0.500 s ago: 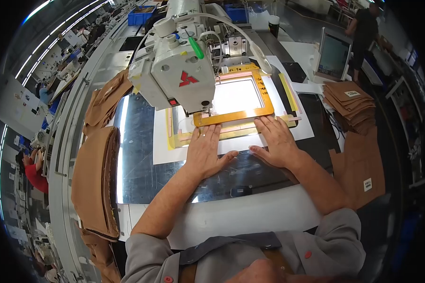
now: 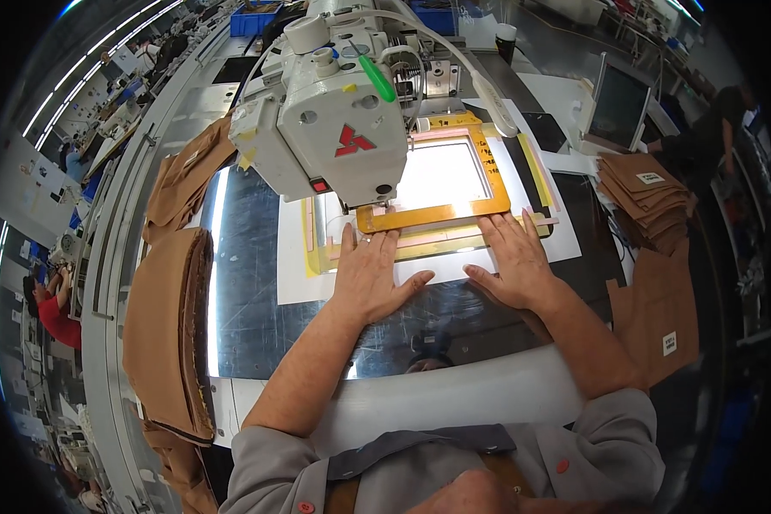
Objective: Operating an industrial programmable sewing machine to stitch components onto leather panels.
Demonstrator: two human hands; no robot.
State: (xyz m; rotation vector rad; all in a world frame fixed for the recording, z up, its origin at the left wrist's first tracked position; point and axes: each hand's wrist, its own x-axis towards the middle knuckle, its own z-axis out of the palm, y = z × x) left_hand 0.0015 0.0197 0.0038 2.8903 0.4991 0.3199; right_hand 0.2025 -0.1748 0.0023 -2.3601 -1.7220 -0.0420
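- I am watching the left hand [image 2: 370, 274]; it is lying flat, its fingers stretched and its thumb pointing inward, and it is not gripping anything.
- Its fingertips are reaching the near side of an orange frame [image 2: 437, 212], towards that frame's left corner.
- The right hand [image 2: 520, 265] is lying open in the same way, its fingertips meeting the frame towards the near right corner; it is grasping nothing. Whether the hands are pressing, I cannot tell.
- The frame is sitting in the far half of the bench [image 2: 257, 325], around a bright white area, to the right of the grey machine head [image 2: 338, 141].
- Under the fingers, I am seeing yellow and pink strips [image 2: 420, 246] running along, with a white sheet [image 2: 304, 289] spreading below.
- A thick brown fabric stack [image 2: 158, 330] is standing along the bench's left edge.
- More brown pieces [image 2: 647, 193] are lying beyond its right edge, near a screen [image 2: 614, 104].
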